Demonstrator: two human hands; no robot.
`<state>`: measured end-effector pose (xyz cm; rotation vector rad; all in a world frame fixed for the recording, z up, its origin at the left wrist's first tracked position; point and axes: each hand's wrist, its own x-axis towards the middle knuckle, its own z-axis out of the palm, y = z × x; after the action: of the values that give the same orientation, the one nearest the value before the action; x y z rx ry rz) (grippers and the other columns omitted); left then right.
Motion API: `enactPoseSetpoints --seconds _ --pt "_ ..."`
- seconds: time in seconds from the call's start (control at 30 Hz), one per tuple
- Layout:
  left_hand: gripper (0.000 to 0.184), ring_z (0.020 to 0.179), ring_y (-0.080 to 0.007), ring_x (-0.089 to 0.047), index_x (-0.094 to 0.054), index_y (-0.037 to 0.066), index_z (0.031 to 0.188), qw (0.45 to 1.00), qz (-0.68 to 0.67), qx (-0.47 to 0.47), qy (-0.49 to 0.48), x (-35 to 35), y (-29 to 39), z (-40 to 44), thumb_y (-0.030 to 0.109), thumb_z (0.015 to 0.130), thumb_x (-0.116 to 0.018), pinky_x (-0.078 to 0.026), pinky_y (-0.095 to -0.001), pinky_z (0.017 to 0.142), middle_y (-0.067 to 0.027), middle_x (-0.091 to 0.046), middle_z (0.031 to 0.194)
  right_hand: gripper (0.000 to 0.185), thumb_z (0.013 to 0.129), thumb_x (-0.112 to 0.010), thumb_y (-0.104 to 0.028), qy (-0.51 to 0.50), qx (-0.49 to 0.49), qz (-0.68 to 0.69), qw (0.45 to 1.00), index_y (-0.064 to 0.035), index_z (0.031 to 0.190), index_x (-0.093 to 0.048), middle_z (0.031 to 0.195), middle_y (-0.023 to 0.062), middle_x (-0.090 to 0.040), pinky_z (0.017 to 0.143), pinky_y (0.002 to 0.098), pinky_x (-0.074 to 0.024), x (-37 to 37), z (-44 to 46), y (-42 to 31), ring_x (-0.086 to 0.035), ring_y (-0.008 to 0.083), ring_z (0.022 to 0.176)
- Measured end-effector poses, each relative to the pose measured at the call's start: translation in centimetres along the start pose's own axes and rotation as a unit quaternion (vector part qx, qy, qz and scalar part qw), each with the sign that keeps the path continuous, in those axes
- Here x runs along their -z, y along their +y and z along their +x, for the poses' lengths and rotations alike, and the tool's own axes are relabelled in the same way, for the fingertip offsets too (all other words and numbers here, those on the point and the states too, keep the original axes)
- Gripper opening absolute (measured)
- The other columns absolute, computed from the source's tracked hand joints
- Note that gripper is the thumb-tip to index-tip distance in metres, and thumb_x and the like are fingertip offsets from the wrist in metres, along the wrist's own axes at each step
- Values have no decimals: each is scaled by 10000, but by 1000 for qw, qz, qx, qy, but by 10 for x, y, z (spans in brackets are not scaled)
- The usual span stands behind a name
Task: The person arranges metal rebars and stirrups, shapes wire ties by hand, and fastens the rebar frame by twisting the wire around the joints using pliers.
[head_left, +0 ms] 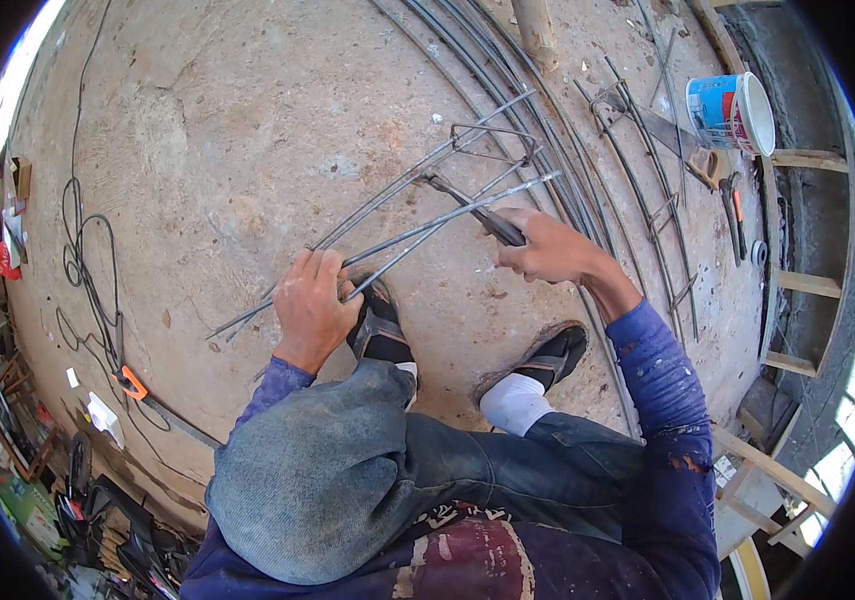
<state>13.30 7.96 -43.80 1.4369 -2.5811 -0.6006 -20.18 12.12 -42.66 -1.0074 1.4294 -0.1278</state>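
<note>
Floor [228,130] is crossed by a rod frame [400,240] ahead of the wearer, its long axis slanted from near left to far right. On the bucket [713,110] at far right, a blue-and-red label is borne, its lettering too small to be read. Toward its near end, the rod frame is clasped by the left grip [313,300]. By the right grip [548,245], pliers [490,221] are clenched, head pointed forward and left.

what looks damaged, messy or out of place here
The purple fabric right sleeve looks worn, with ragged, hole-like patches. The thin black cable lies in loose, untidy loops on the rough grey-brown floor, close to the orange-handled metal handsaw, which seems an odd spot for it.
</note>
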Motion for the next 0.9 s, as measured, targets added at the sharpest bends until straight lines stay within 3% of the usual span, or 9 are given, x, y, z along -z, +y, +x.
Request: enactPoseSetpoints --seconds 0.2,0.27,0.33,0.37,0.47,0.53,0.6,0.73,0.9 --pt "346 844 -355 -619 -588 112 908 1000 1 -25 18 -10 0 -8 98 619 -778 -483 -486 640 -68 -614 844 416 852 -735 -219 30 107 -46 993 73 1144 -683 877 192 -700 712 402 -515 -13 18 5 -668 267 763" --pt "348 838 -356 -618 -587 113 909 1000 -10 -13 25 -8 -1 -12 105 619 -780 -479 -490 644 -71 -610 840 389 839 -743 -223 53 10 23 998 74 1087 -702 852 202 -704 723 405 -520 -7 26 9 -677 293 765" --pt "350 832 -358 -616 -586 115 910 999 -20 6 32 -7 -2 -15 112 620 -782 -474 -494 647 -73 -606 836 342 817 -747 -227 201 -86 170 961 56 1008 -716 837 228 -702 755 416 -520 -6 41 27 -681 342 788" --pt "353 827 -361 -613 -582 112 907 999 -28 21 25 -8 -1 -14 109 616 -783 -469 -495 647 -79 -601 834 310 800 -750 -231 268 -1 0 963 36 953 -717 821 238 -700 742 433 -512 -19 33 18 -670 374 782" --pt "358 812 -362 -606 -568 106 898 998 -43 37 9 -8 3 -14 103 612 -783 -455 -497 636 -86 -589 830 300 799 -743 -238 138 48 -64 987 20 952 -724 817 249 -695 725 454 -505 -27 15 3 -661 387 754" --pt "359 803 -360 -601 -559 102 893 998 -48 42 12 -11 3 -11 99 611 -782 -448 -498 626 -88 -582 828 313 814 -757 -248 94 86 -69 989 42 916 -698 708 165 -629 678 417 -467 -20 14 15 -590 260 678" --pt "338 776 -355 -592 -546 101 861 998 -50 -10 38 -11 -2 -18 85 615 -776 -434 -486 596 -87 -564 798 316 811 -760 -247 54 -28 -83 995 45 911 -695 755 182 -638 702 413 -474 2 14 7 -606 278 723" --pt "281 766 -330 -597 -565 107 830 998 -26 -27 41 0 -13 -36 83 632 -763 -468 -463 596 -84 -571 780 369 795 -746 -278 269 8 -230 935 74 902 -715 823 298 -677 694 460 -502 23 32 70 -654 401 759" --pt "268 711 -333 -563 -538 91 790 998 -21 -39 45 5 -23 -62 77 643 -761 -451 -454 568 -91 -526 738 348 786 -773 -277 120 25 -141 982 59 823 -690 714 250 -620 662 454 -485 -6 12 8 -628 356 695"
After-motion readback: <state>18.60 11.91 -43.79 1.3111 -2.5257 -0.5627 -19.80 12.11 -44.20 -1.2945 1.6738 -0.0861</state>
